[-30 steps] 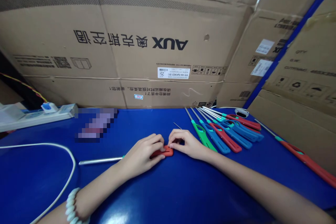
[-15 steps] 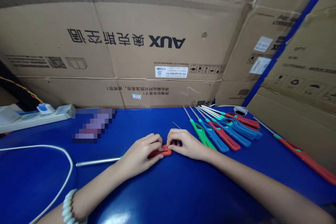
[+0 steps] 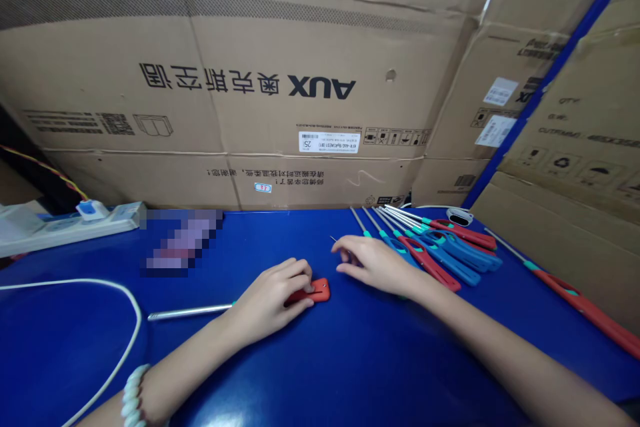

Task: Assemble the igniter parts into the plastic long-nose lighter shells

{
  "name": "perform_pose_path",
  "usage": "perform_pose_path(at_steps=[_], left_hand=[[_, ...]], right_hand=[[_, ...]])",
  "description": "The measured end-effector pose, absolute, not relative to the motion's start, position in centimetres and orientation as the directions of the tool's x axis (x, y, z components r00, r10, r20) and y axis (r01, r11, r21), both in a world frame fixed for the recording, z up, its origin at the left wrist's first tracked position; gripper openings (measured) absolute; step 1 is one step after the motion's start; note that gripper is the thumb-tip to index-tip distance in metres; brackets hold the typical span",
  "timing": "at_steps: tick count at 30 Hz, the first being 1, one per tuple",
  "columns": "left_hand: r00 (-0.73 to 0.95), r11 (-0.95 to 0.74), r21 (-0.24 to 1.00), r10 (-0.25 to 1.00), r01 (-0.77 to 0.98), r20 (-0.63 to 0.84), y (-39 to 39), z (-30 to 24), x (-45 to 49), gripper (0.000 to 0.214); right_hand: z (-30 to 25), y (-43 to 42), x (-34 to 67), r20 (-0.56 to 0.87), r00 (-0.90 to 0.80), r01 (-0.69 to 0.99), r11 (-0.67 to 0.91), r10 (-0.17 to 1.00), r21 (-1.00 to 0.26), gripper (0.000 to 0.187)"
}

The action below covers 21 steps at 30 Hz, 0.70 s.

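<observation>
A red-handled long lighter lies on the blue table, its metal tube pointing left. My left hand is closed over its handle and presses it down. My right hand hovers just right of the handle, a short way off it, with fingers pinched on a thin metal pin whose tip sticks up to the left. Its palm covers part of the row of lighters.
A row of several blue, red and green long lighters lies to the right, one more red lighter further right. Cardboard boxes wall the back and right. A white power strip and white cable lie left.
My right hand has lifted off the red handle and moved right and away with the pin. My left hand stays on the lighter.
</observation>
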<state>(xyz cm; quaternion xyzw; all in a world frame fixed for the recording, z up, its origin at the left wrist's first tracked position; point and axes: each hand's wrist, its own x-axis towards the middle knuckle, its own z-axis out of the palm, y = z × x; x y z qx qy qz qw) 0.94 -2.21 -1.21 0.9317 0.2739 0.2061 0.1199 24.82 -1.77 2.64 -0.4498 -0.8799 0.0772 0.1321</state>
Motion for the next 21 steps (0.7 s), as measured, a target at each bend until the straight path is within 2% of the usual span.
perform_pose_path(at_steps=[2, 4, 5, 7, 9, 11, 13, 15, 16, 18, 21], left_hand=[[0.764, -0.823, 0.339, 0.558, 0.456, 0.324, -2.2, -1.2, 0.9, 0.012], [0.765, -0.821, 0.343, 0.559, 0.456, 0.321, -2.2, -1.1, 0.9, 0.012], [0.765, -0.82, 0.345, 0.559, 0.456, 0.318, -2.2, -1.1, 1.0, 0.012], [0.765, -0.818, 0.349, 0.562, 0.457, 0.315, -2.3, -0.9, 1.0, 0.013], [0.763, -0.816, 0.35, 0.565, 0.461, 0.312, -2.3, -0.9, 1.1, 0.013], [0.763, -0.815, 0.351, 0.567, 0.462, 0.311, -2.2, -0.9, 1.1, 0.012], [0.763, -0.812, 0.354, 0.569, 0.464, 0.307, -2.2, -0.9, 1.1, 0.011], [0.761, -0.811, 0.36, 0.57, 0.461, 0.309, -2.2, -1.0, 1.0, 0.011], [0.761, -0.811, 0.362, 0.57, 0.459, 0.311, -2.1, -1.0, 1.0, 0.01], [0.762, -0.813, 0.361, 0.568, 0.457, 0.313, -2.1, -1.1, 1.0, 0.01], [0.764, -0.813, 0.359, 0.567, 0.459, 0.307, -2.1, -1.1, 1.0, 0.013]], right_hand=[[3.0, -1.4, 25.6, 0.12, -0.478, 0.872, 0.486, 0.87, -0.056, 0.021], [2.9, -1.1, 26.2, 0.054, -0.466, 0.882, 0.458, 0.883, 0.109, 0.018], [2.9, -1.0, 26.3, 0.037, -0.472, 0.873, 0.462, 0.881, 0.153, 0.014], [2.9, -0.9, 26.5, 0.07, -0.477, 0.872, 0.462, 0.876, 0.159, 0.008], [3.4, -0.9, 26.7, 0.186, -0.45, 0.892, 0.449, 0.873, 0.054, 0.005], [4.2, -1.0, 27.0, 0.32, -0.386, 0.871, 0.456, 0.865, -0.183, 0.005], [5.0, -1.2, 27.1, 0.413, -0.308, 0.712, 0.495, 0.857, -0.497, 0.007], [5.5, -1.5, 26.9, 0.436, -0.246, 0.432, 0.5, 0.866, -0.751, 0.012], [5.6, -1.7, 26.8, 0.428, -0.23, 0.293, 0.481, 0.874, -0.826, 0.015], [5.4, -1.9, 26.2, 0.405, -0.213, 0.099, 0.431, 0.889, -0.897, 0.017], [4.6, -1.9, 25.5, 0.409, -0.201, 0.004, 0.418, 0.89, -0.909, 0.018]])
